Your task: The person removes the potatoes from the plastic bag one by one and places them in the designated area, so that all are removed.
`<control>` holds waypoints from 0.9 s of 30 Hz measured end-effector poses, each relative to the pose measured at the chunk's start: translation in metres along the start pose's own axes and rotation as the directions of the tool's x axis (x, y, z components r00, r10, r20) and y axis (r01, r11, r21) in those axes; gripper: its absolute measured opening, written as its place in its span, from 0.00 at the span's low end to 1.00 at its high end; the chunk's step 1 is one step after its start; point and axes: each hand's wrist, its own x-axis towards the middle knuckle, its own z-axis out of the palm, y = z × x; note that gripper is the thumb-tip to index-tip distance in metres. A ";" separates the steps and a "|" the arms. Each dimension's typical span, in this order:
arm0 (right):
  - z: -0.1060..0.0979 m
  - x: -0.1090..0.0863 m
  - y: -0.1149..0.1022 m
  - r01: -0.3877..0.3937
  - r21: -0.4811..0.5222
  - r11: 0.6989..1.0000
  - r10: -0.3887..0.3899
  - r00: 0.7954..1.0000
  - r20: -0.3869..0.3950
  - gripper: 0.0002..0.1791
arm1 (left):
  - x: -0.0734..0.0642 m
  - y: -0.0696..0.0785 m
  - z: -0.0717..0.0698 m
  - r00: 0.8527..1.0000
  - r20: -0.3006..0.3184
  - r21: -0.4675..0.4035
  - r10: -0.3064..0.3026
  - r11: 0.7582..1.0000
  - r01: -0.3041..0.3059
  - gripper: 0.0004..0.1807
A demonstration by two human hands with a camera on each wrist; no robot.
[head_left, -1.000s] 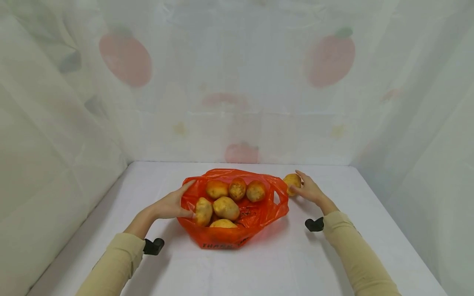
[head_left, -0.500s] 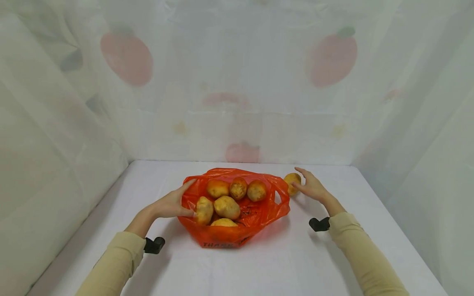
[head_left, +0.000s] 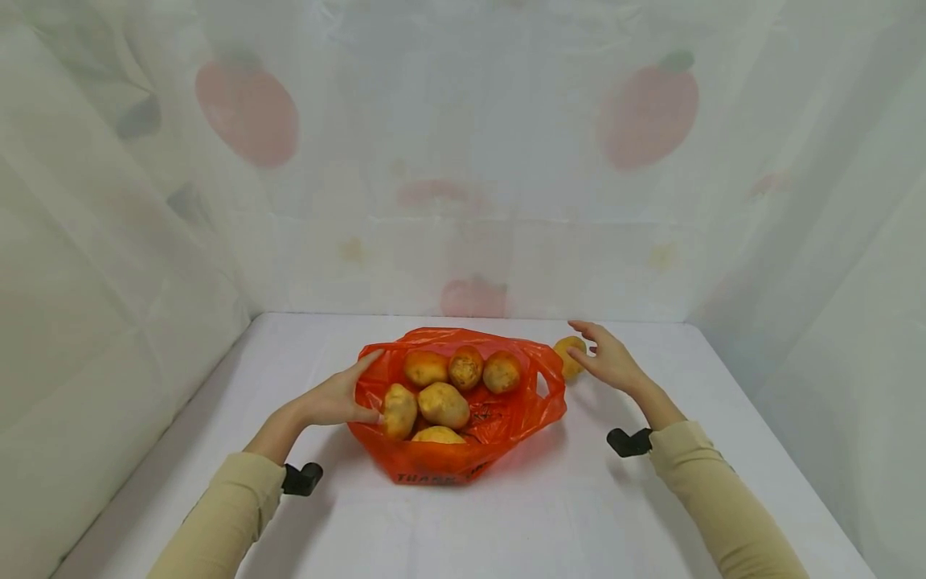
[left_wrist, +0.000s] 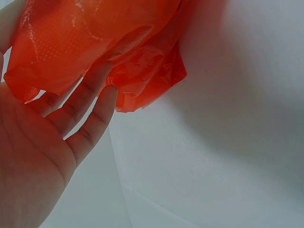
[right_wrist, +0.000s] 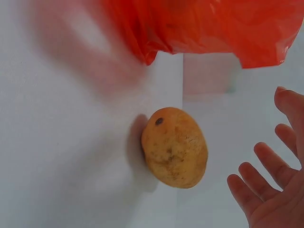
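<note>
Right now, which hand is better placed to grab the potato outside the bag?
Probably the right hand: its fingers are near the potato, while the left hand touches the opposite side of the red bag.

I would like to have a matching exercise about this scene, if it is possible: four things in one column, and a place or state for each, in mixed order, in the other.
Column 1
1. Red bag
2. Loose potato
3. Left hand
4. Right hand

Column 2
A. Lying on the white tabletop, outside the bag
B. Open, holding nothing, close to the loose potato
C. With six potatoes showing inside
D. Touching the bag at its left edge

Right pairs: 1-C, 2-A, 3-D, 4-B
</note>
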 end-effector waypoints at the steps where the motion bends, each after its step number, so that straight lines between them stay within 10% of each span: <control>1: 0.000 0.000 -0.003 0.013 0.008 1.000 -0.013 1.000 -0.002 0.31 | 0.000 0.000 0.000 1.000 0.000 -0.001 -0.001 1.000 0.001 0.58; 27: 0.008 -0.012 -0.076 0.256 0.051 0.965 -0.258 0.965 0.046 0.27 | -0.001 -0.002 0.001 1.000 -0.010 0.005 0.013 1.000 -0.013 0.58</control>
